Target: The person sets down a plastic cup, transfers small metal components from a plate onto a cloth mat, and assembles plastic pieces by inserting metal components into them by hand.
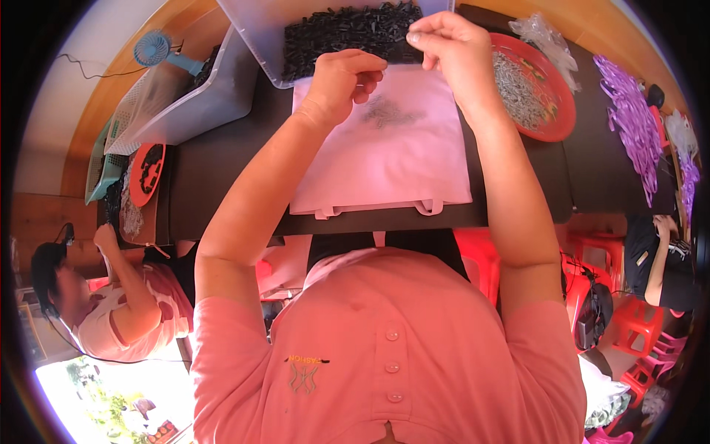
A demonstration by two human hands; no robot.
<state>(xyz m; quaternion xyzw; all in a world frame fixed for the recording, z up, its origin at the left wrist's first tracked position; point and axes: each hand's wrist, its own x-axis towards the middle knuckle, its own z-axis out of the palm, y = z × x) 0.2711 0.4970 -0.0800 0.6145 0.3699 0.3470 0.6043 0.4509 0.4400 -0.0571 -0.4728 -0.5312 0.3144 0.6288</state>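
Note:
My left hand (342, 83) is closed in a pinch above the far part of a pink cloth bag (384, 174); whatever its fingertips hold is too small to make out. To its right, my right hand (457, 55) is also pinched, near the rim of a clear plastic bin, and its fingertips hide what they hold, if anything. The hands are apart. On the bag, which lies flat with its handles toward me, is a loose pile of small greyish metal pieces (386, 112). Many small black pieces (347, 33) fill the bin beyond the hands.
A red plate (566, 122) of small silvery pieces stands right of my forearm. Purple straps (629, 118) lie farther right. Another translucent bin (229, 100), a small blue fan (153, 49) and a red plate with black pieces (148, 174) are left. A co-worker (133, 311) sits at left.

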